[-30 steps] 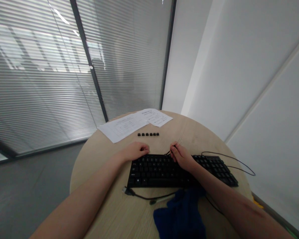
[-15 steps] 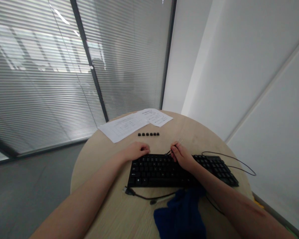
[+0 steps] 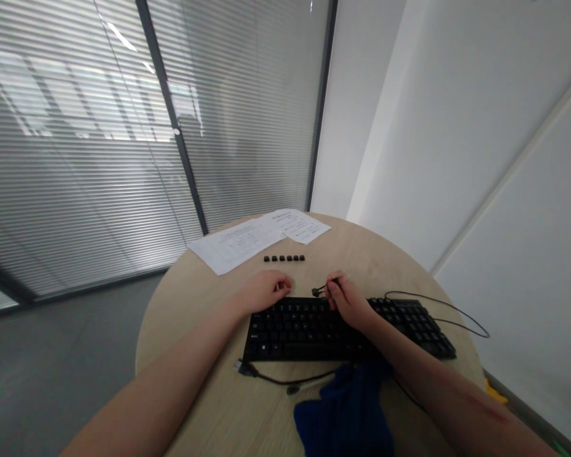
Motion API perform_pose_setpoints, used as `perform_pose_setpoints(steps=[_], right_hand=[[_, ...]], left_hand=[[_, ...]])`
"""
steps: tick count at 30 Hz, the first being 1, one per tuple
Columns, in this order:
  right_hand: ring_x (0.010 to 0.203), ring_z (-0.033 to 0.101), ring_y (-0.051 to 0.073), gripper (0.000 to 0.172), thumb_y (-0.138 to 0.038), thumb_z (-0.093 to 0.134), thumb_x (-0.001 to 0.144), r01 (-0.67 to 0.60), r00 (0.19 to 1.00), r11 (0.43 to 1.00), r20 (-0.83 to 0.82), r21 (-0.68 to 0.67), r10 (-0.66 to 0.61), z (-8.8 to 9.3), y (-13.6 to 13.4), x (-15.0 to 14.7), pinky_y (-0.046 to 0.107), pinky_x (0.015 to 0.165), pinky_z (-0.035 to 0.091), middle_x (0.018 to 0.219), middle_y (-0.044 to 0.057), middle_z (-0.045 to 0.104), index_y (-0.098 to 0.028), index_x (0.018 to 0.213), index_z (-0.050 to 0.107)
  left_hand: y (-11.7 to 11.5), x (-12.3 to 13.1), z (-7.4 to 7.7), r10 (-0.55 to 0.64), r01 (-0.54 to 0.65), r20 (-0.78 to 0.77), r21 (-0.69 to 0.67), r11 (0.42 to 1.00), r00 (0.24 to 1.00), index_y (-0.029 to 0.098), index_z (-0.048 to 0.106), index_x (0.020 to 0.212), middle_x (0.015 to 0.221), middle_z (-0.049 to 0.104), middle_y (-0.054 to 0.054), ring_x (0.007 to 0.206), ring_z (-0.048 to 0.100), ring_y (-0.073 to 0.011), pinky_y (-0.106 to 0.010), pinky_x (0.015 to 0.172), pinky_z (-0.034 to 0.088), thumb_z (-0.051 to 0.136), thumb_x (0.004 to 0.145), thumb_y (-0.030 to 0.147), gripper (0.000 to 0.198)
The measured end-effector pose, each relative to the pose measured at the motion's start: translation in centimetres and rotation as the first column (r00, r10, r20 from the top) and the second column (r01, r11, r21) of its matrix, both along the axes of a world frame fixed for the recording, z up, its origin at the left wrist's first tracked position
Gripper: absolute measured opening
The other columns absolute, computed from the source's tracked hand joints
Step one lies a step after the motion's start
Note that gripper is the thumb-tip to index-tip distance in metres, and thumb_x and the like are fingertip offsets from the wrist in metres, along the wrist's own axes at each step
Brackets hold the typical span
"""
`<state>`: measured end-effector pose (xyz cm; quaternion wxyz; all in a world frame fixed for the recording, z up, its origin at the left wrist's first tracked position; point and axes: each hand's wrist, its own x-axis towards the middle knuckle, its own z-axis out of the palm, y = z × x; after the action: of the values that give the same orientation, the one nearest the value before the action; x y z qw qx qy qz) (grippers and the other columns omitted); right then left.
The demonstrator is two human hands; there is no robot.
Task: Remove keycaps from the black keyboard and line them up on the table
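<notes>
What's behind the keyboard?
Six black keycaps in a row, printed sheets beyond, a cable at right, a black piece beside the right hand. Anything beneath that hand or the left hand is covered.

Pale wood-grain table with a rounded edge. At the far side, overlapping, printed white paper sheets. Nearer, in one row, six small black keycaps. Then a long black keyboard (with a thin black cable looping beyond the table's right edge). In front, a metal-tipped black USB plug with cord, a thin pale stick, and a crumpled dark-blue cloth.
</notes>
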<state>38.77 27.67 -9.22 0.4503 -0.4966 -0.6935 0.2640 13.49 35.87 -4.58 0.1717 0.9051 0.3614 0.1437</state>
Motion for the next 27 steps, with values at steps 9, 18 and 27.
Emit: perform_pose_setpoints(steps=[9,18,27], right_hand=[[0.075,0.060,0.017,0.019,-0.037,0.044,0.100,-0.048,0.977,0.996,0.209,0.071,0.033,1.7,-1.2,-0.4,0.030,0.071,0.047,0.086,0.006,0.063,-0.021,0.102,0.053],[0.089,0.064,0.020,0.020,-0.035,0.046,0.100,-0.132,0.932,0.985,0.351,0.109,0.086,2.6,-1.9,-0.8,0.033,0.084,0.048,0.099,0.007,0.066,-0.021,0.107,0.059],[0.089,0.064,0.022,0.020,-0.034,0.046,0.100,-0.110,0.912,0.981,0.410,0.161,0.035,2.7,-1.9,-1.1,0.035,0.084,0.048,0.096,0.008,0.068,-0.020,0.104,0.060]], left_hand=[[-3.7,2.2,1.1,-0.106,0.084,0.187,0.117,0.989,0.977,0.024,0.069,0.103,0.105,0.069,-0.004,0.099,0.063,-0.0221,-0.037,0.092,0.049,0.067,0.088,0.028,0.015],[-3.4,2.3,0.5,-0.087,0.076,0.172,0.067,0.995,0.981,0.023,0.068,0.103,0.102,0.071,-0.003,0.095,0.064,-0.0215,-0.035,0.088,0.051,0.063,0.083,0.014,0.022],[-3.5,2.5,0.4,-0.077,0.064,0.162,0.080,0.995,0.984,0.021,0.067,0.100,0.095,0.070,-0.004,0.087,0.063,-0.0206,-0.033,0.080,0.050,0.062,0.076,0.012,0.026]])
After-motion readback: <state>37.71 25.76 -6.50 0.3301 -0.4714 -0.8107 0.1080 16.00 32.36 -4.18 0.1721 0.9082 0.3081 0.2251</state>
